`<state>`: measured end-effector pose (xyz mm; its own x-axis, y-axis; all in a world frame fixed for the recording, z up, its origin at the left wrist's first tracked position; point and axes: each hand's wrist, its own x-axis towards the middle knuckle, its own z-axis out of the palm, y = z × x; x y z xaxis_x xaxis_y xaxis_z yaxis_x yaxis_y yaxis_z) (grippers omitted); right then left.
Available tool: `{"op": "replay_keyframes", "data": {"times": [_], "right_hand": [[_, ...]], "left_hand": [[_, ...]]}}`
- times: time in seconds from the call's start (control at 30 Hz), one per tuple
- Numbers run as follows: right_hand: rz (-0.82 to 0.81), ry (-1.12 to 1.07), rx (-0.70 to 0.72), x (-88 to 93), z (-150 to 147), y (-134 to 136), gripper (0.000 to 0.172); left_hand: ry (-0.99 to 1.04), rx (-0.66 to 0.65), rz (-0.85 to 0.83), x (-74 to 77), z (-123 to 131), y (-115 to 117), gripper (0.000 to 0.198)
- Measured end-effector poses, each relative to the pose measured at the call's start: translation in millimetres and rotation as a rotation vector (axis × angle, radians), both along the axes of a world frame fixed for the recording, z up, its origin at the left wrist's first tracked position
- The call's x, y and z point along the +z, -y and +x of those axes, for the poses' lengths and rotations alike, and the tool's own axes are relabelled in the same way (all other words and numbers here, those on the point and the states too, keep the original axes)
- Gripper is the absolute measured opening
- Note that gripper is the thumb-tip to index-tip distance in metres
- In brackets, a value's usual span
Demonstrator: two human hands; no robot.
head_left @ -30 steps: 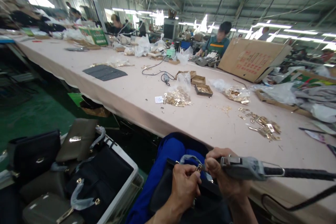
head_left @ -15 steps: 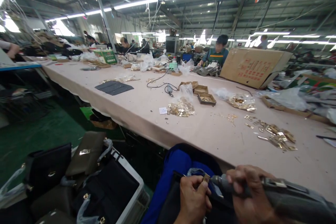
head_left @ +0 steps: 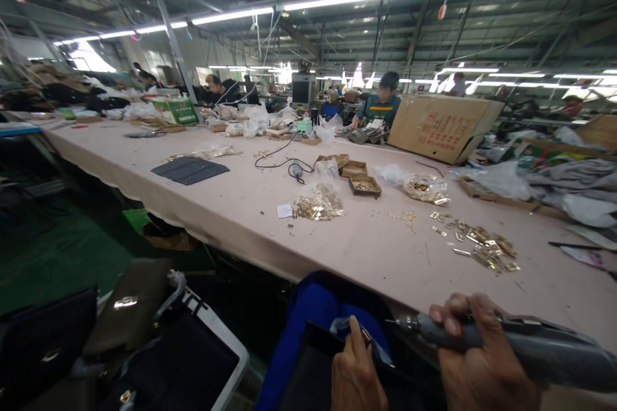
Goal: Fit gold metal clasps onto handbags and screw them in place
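My right hand (head_left: pixel 482 347) grips a grey electric screwdriver (head_left: pixel 544 347). The screwdriver's thin bit points left, apart from the metal piece near my other hand. My left hand (head_left: pixel 357 369) is closed about a small gold-coloured clasp (head_left: pixel 367 338) on a black bag (head_left: pixel 308 366), its index finger extended along the metal. The bag lies across my blue-clad lap, and its right part is dark and partly hidden by my hands. Clear plastic wrap (head_left: pixel 383 353) shows beside the clasp.
The long table (head_left: pixel 270 244) bears a pile of gold fittings (head_left: pixel 321 204), loose metal plates (head_left: pixel 486 247), small cardboard trays (head_left: pixel 365 186) and a dark panel (head_left: pixel 190 170). A large carton (head_left: pixel 443 128) stands farther back, near a co-worker (head_left: pixel 380 106). Lower left, a white crate (head_left: pixel 236 340) holds finished-looking bags.
The screwdriver has drawn back from the clasp, so its bit now shows. My left index finger has straightened over the clasp. The view has turned slightly right.
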<state>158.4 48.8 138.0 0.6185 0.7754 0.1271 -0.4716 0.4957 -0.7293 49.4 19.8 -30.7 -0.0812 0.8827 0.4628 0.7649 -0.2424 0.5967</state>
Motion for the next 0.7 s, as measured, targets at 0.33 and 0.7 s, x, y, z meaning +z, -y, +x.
{"op": "replay_keyframes", "data": {"times": [0.33, 0.7], "right_hand": [[-0.012, -0.054, -0.213, 14.4, 33, -68, 0.031], [-0.118, -0.354, -0.074, 5.9, 92, -211, 0.022]], "left_hand": [[0.519, -0.298, -0.178, 17.0, -15, -11, 0.054], [0.909, -0.321, -0.586, 33.8, -31, -21, 0.061]]}}
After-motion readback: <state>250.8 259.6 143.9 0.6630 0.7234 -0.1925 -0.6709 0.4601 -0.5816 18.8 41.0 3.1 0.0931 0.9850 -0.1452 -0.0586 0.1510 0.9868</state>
